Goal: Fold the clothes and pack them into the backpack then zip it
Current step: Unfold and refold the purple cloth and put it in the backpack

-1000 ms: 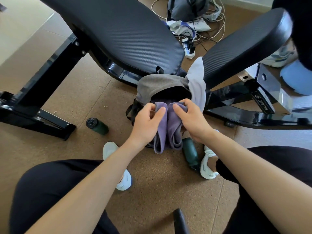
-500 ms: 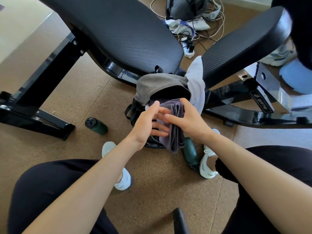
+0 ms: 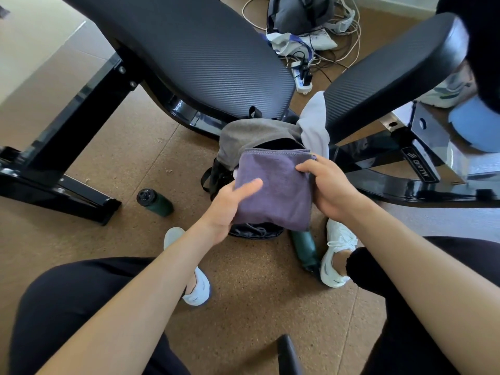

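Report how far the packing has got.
Done: the purple cloth looks folded into a flat square. In hand: the left hand and right hand hold it above the open backpack. Left: put it in, fold the grey garment and white garment draped there, zip up.

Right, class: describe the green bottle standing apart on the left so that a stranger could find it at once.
Start at the black bench frame on the left. Just right of its foot, the green bottle lies alone on the brown floor. Unlike the other green bottle beside the white shoe, its black cap faces the camera.
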